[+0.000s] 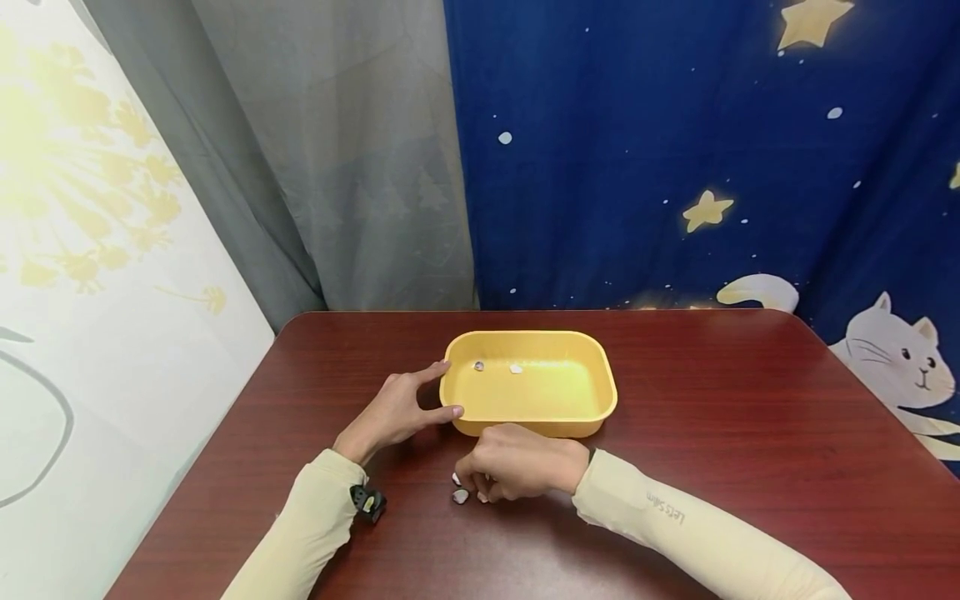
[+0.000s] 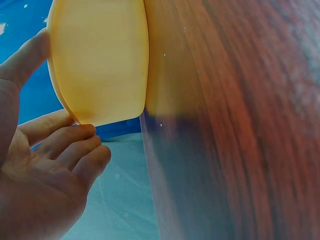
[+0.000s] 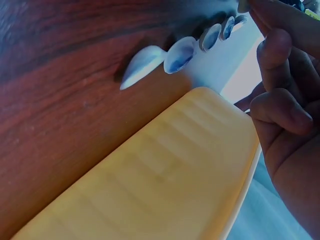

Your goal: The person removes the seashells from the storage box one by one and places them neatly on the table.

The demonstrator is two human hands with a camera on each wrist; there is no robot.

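Observation:
A yellow plastic tub [image 1: 528, 392] with rounded corners stands on the table, two small seashells [image 1: 516, 368] inside it. My left hand [image 1: 397, 408] holds the tub's left end, thumb at the near side and fingers at the far side. Just in front of the tub, my right hand [image 1: 517, 462] reaches down among loose shells [image 1: 461, 497], its fingers curled. In the right wrist view a pale bit at its fingertips looks like a pinched shell [image 3: 243, 6], mostly out of frame. Several white and purplish shells [image 3: 180, 55] lie in a row beneath that hand.
The dark red wooden table [image 1: 750, 417] reaches back to a grey curtain [image 1: 360, 167] and a blue starry curtain [image 1: 600, 167]. At the left is a white panel with a yellow print [image 1: 112, 208]. A black strap device [image 1: 368, 503] sits on the left wrist.

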